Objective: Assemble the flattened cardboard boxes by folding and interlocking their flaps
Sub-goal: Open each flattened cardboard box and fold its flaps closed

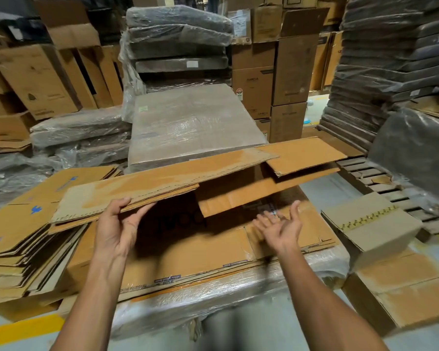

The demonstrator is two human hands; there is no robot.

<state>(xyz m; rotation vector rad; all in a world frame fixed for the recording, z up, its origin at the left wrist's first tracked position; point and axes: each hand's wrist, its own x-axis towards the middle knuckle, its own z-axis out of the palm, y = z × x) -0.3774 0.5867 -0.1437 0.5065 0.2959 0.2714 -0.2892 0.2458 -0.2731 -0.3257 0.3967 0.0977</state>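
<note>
Wide view first: a warehouse packed with brown cartons [292, 59] along the back and a tall stack of dark plastic-wrapped slabs [380, 59] on the right, all on a grey floor [322, 188] with a yellow line [23, 328] at the near left. Dead centre sits a shrink-wrapped pallet load [193, 122], and in front of it a lower wrapped bundle [213, 297] serves as the work surface, with flat sheets [200, 252] lying on top. Above that hangs the flattened cardboard box [167, 178], long and tilted, flaps loose at its right end. A pile of flattened boxes [23, 239] lies left, an assembled box [373, 224] right, beside a wooden pallet [365, 173]. The left hand [117, 224] grips the box's near edge; the right hand [279, 226] is released, palm up, fingers spread, below the box.
</note>
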